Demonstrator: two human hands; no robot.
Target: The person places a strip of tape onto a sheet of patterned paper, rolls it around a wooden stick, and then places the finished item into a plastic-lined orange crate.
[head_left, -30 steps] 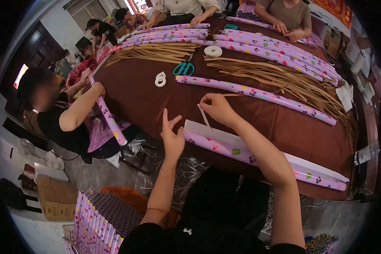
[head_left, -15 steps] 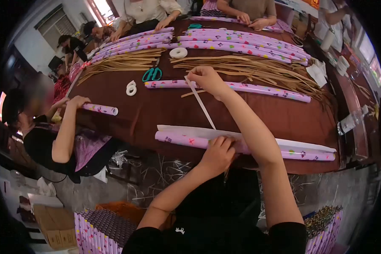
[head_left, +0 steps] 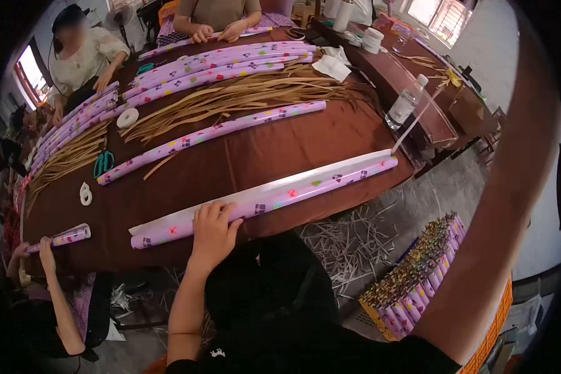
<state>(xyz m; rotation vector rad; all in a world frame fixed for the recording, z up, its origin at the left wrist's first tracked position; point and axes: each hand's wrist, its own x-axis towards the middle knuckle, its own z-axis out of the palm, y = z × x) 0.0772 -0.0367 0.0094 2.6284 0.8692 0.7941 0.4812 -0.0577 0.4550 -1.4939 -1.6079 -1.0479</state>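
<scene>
Roll [head_left: 280,196] under left hand [head_left: 213,225]

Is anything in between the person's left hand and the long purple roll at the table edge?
Nothing visible. The left hand already rests flat on the long purple roll, pressing it against the brown table near the front edge. The right arm reaches off toward the roll's far end; that hand is out of sight.

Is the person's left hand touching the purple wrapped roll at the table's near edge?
Touching. The head view shows the left hand laid flat over the purple roll, fingers across its top, with no gap visible.
</scene>
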